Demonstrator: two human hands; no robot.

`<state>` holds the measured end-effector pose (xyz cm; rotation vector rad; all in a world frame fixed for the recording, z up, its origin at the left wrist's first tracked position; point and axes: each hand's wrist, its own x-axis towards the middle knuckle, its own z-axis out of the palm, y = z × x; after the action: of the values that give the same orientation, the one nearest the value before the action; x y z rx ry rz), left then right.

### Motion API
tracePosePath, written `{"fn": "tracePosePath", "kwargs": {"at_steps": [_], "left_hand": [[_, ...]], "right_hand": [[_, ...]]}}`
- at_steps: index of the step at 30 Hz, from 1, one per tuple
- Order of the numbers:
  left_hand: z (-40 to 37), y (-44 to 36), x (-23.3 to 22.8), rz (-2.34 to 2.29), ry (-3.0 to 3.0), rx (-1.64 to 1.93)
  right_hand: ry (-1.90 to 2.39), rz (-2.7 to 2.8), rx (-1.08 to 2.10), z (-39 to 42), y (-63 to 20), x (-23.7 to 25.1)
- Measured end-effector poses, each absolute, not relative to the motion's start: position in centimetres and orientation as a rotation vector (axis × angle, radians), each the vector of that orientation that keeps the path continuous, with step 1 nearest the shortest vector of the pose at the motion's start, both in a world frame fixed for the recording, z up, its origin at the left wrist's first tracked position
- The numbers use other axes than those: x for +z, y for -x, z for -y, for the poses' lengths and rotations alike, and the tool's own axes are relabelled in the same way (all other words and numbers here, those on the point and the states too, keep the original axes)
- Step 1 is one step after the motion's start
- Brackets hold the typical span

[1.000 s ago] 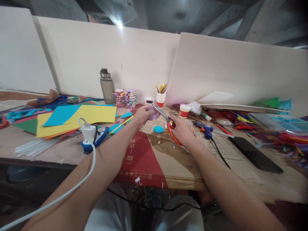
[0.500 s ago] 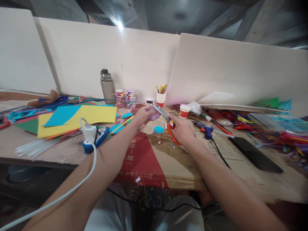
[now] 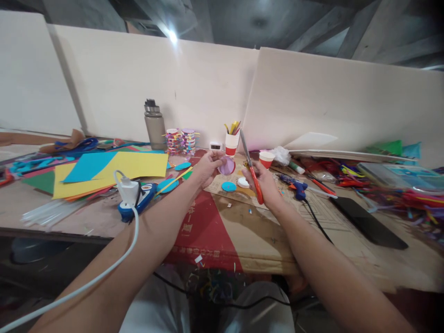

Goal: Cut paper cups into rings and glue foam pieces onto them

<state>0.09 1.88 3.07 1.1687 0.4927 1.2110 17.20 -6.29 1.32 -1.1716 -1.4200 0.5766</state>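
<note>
Scissors (image 3: pixel 250 166), gripped in right hand (image 3: pixel 263 182), now upright, off left hand (image 3: pixel 207 167)'s pinched purple disc (image 3: pixel 227 165).

The scissors (image 3: pixel 250 166) have left the purple disc (image 3: pixel 227 165); a second ago their blades lay slanted to the upper left with the tips at the disc, and now they stand nearly upright, tips toward the top of the frame, apart from it; the right hand (image 3: pixel 265 182) has turned with them, its grip on the red handles now lying lower right of the blades; the left hand (image 3: pixel 207 167) has tilted the disc so its round face shows fully; a small white piece (image 3: pixel 243 182) on the desk, earlier covered, now shows beside the right hand.
</note>
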Motion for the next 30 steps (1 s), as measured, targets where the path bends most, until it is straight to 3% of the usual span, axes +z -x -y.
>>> {"fn": "tracePosePath", "kwargs": {"at_steps": [5, 14, 26, 30], "left_hand": [[-1.1, -1.0, 2.8, -0.439, -1.120, 1.196], [0.6, -2.3, 2.2, -0.462, -1.197, 1.036], [0.0, -1.2, 2.6, -0.480, -1.183, 0.601], [0.3, -1.9, 2.3, -0.394, -1.085, 0.607]], "right_hand": [[1.089, 1.270, 0.755, 6.5, -16.2, 1.8], [1.133, 1.220, 0.635, 6.1, -17.6, 2.1], [1.168, 1.283, 0.786, 6.7, -17.9, 2.9], [1.120, 1.298, 0.733, 6.8, -17.8, 3.1]]}}
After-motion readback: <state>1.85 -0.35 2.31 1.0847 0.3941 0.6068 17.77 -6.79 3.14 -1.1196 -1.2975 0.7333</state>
